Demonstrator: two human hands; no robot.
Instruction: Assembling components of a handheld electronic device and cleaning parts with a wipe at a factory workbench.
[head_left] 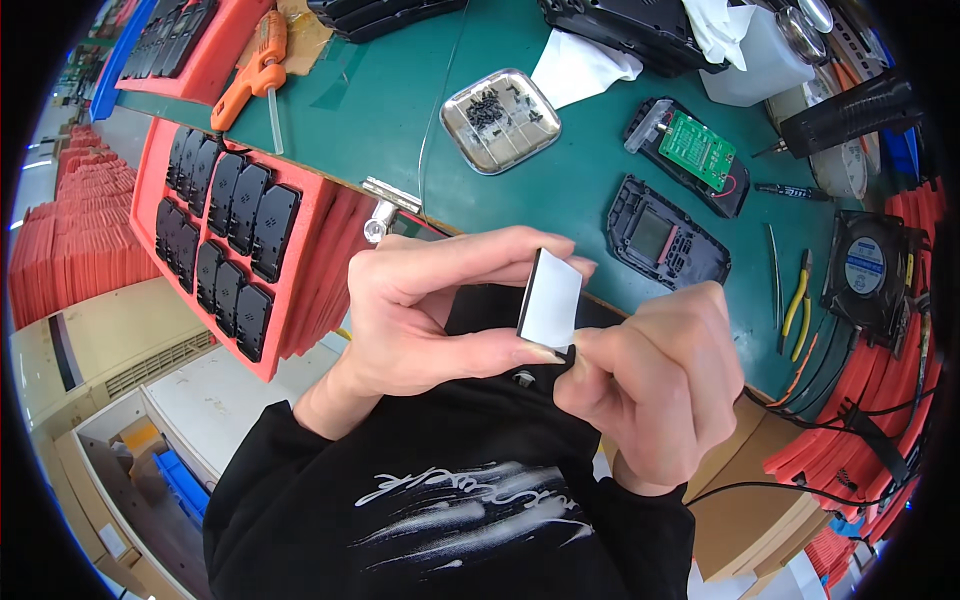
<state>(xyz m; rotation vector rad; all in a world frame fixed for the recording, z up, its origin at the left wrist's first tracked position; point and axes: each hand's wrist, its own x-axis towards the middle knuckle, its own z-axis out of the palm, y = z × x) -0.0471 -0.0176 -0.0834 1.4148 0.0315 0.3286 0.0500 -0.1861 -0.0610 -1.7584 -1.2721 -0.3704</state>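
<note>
Above the green bench, left hand pinches a white-faced pad by its edges; right hand fingertips nip its lower corner, apparently peeling.

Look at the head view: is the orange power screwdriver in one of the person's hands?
No: the orange screwdriver lies on the bench, while both hands pinch a small white-faced panel.

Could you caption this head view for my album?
Both hands, left hand and right hand, hold a small white pad above a green bench.
</note>
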